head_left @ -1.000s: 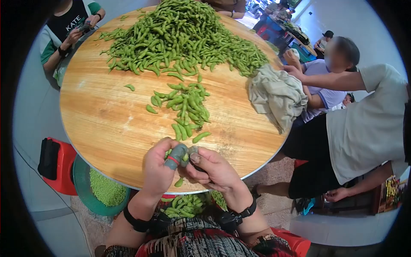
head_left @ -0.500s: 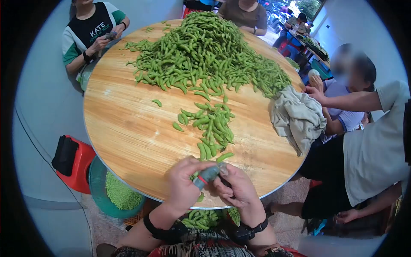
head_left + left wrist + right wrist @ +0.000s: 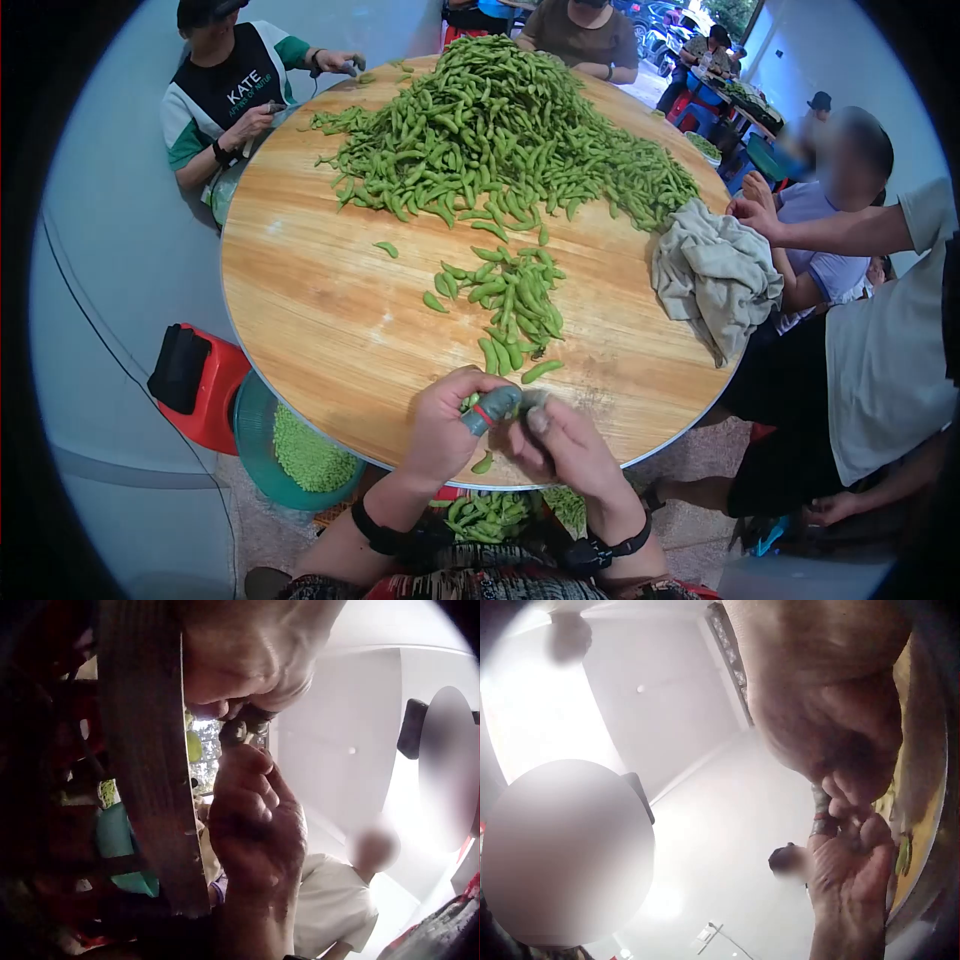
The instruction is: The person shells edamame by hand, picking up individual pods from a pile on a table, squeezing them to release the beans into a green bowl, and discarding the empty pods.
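Note:
Over the near edge of the table, both bare hands meet fingertip to fingertip in the head view. My left hand (image 3: 450,425) holds green edamame pods (image 3: 469,402) in its curled fingers; its thumb wears a grey cover with a red band. A speck of green shows at that thumb's tip. The right hand (image 3: 578,450) curls close against it, with a grey-covered finger touching the left thumb's tip; I cannot tell what its fingertips hold. Just beyond the hands lies a small cluster of edamame pods (image 3: 515,300). One loose pod (image 3: 483,464) lies below them near the edge.
A big heap of edamame (image 3: 480,130) covers the far side of the round wooden table (image 3: 310,270). A grey cloth (image 3: 715,270) lies at the right edge. At lower left, a green basin (image 3: 255,430) of shelled beans stands beside a red stool (image 3: 215,395). Several people surround the table.
The head view has swung, so the table sits lower and further right. The left thumb and right fingertips have shifted against each other. The person at far left now reaches one hand toward the heap.

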Available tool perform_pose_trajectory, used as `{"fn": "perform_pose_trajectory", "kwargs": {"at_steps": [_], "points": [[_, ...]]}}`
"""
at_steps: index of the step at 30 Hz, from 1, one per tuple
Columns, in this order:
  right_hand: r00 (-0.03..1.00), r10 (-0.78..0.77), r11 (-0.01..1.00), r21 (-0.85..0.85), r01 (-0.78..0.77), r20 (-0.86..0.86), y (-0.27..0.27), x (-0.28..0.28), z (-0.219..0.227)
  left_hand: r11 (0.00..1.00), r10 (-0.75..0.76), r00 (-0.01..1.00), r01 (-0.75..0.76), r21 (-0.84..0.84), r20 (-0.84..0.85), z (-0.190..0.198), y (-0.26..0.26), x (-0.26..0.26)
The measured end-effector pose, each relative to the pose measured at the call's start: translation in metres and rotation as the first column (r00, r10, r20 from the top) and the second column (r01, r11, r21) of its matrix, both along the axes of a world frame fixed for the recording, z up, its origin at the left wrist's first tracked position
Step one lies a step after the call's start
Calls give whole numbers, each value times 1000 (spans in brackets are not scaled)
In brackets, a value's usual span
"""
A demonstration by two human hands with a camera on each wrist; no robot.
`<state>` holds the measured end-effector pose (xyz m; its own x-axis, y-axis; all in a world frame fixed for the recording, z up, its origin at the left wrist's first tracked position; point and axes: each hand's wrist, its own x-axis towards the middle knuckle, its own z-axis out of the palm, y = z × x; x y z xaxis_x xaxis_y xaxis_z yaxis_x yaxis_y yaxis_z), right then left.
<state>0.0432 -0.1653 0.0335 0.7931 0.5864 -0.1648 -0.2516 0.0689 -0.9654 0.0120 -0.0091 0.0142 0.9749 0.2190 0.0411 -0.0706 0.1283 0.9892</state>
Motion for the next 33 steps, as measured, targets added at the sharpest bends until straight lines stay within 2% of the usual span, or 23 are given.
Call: {"fn": "perform_pose_trajectory", "kwargs": {"at_steps": [1, 3, 5, 6, 8, 9, 11, 15, 17, 18, 19, 20, 24, 25, 26, 27, 28, 29, 31, 32, 33], "points": [[974, 194, 981, 46, -190, -120, -4, 0, -1, 1000, -4, 1000, 4, -2, 24, -3, 0, 0], [971, 198, 980, 51, -193, -132, -6, 2, -2, 1000, -6, 999, 6, 1, 50, -9, 0, 0], [944, 209, 974, 138, -179, -256, -6, 4, 0, 992, -9, 998, 2, 125, 59, -15, 2, 2], [943, 215, 973, 143, -183, -255, -8, 5, 1, 992, -5, 998, -3, 130, 59, -16, 2, 3], [891, 244, 955, 254, -153, -382, -9, 7, 1, 996, 7, 999, -11, 89, 43, -16, 1, 3], [890, 252, 953, 259, -159, -380, -8, 7, 0, 995, 13, 999, -17, 94, 44, -13, 1, 3], [912, 205, 964, 235, -125, -356, -6, 7, -3, 959, -20, 994, -12, 283, 108, -5, 0, 2], [941, 155, 972, 216, -91, -302, -5, 4, -3, 958, -54, 995, 28, 284, 84, -4, -2, 2], [951, 174, 969, 216, -120, -254, -8, 4, -7, 993, -95, 989, 85, 85, 114, -8, -4, 3], [939, 187, 957, 270, -108, -289, -9, 1, 0, 992, -100, 989, 91, 88, 111, -7, -4, 3], [939, 183, 957, 272, -102, -291, -11, 0, 2, 985, -174, 976, 171, 33, 130, -6, -3, 2], [904, 221, 942, 321, -100, -366, -12, 0, 4, 968, -245, 957, 251, -20, 153, -5, -2, 1], [796, 311, 886, 461, -45, -520, -16, -2, -6, 943, -325, 938, 331, -34, 121, -4, -2, -2], [793, 303, 887, 460, -33, -528, -16, -5, -5, 924, -339, 934, 354, -146, 116, -3, -3, -3], [867, 216, 917, 397, -23, -449, -14, -7, -1, 893, -352, 929, 370, -256, 112, -2, -4, -2], [923, 130, 943, 332, -3, -362, -12, -8, 1, 890, -359, 928, 373, -262, 102, -3, -6, 1], [995, -25, 999, 39, 29, -97, -11, -8, -6, 942, -295, 950, 307, -132, 104, -6, -8, 3], [875, -114, 971, -134, 198, 470, -7, -8, -13, 973, -229, 968, 231, -5, 99, -11, -11, 2], [701, -4, 863, -352, 363, 713, -9, -14, -11, 959, -230, 960, 196, 203, 159, -15, -7, 6], [780, -40, 901, -315, 298, 624, -10, -16, -17, 954, -300, 953, 301, -10, 43, -12, -6, 3], [842, -68, 933, -265, 244, 535, -12, -14, -21, 935, -334, 942, 334, -121, 17, -11, -7, 0]]}}
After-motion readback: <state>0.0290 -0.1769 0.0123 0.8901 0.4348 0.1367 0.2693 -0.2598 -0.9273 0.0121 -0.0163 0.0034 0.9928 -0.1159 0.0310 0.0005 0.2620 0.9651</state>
